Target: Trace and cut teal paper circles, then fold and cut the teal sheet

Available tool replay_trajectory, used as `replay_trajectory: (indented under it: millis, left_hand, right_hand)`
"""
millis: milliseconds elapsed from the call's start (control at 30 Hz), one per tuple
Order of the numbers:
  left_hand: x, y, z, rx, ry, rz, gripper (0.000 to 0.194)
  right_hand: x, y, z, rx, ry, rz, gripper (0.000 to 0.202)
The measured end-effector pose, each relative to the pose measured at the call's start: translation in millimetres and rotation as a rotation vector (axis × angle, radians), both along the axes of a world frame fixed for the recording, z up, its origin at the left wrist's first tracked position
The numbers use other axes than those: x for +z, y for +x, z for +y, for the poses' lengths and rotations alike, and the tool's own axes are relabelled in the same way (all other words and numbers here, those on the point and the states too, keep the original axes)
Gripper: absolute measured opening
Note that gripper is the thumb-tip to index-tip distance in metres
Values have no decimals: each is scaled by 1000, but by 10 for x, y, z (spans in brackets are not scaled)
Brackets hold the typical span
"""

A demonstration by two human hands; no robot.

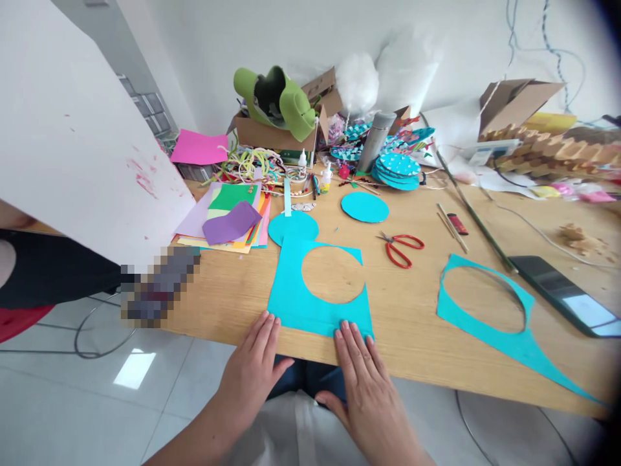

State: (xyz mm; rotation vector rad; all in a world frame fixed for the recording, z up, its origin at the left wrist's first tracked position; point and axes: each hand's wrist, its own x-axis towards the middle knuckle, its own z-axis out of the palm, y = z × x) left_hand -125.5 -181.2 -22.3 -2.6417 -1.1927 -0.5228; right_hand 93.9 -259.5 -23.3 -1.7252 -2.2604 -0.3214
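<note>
A turquoise sheet [291,291] with a large round hole cut through it lies flat near the table's front edge. The fingertips of my left hand [257,356] rest on its lower left corner, fingers stretched out. My right hand [363,382] lies flat on its lower right part, thumb apart from the fingers. Neither hand grips anything. Just behind the sheet is a turquoise disc [294,226], partly covered by the sheet's top edge. Another turquoise disc [365,206] lies farther back. Red-handled scissors [403,249] sit to the right of the sheet.
A second cut turquoise sheet [466,320] and a phone [563,291] lie on the right. Coloured papers [230,220] are stacked at left beside a white board [87,129]. Glue bottles [326,176], a grey flask [376,142] and stacked discs [398,171] stand behind.
</note>
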Motion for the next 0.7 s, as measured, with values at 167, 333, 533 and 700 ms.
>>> replay_trajectory:
  millis: [167,333,533,700]
  left_hand:
    - [23,-76,-9,4,3,13,57]
    - [24,-63,5,-3,6,3,52]
    - [48,-52,38,-26,32,2,47]
    - [82,-74,69,-29,-43,-56,49]
  right_hand:
    - [-38,4,8,-1,28,-11,85]
    - [-71,10,9,-8,50,-37,71]
    - [-68,15,6,-5,64,-35,66]
    - [-73,27,-6,-1,75,-24,64]
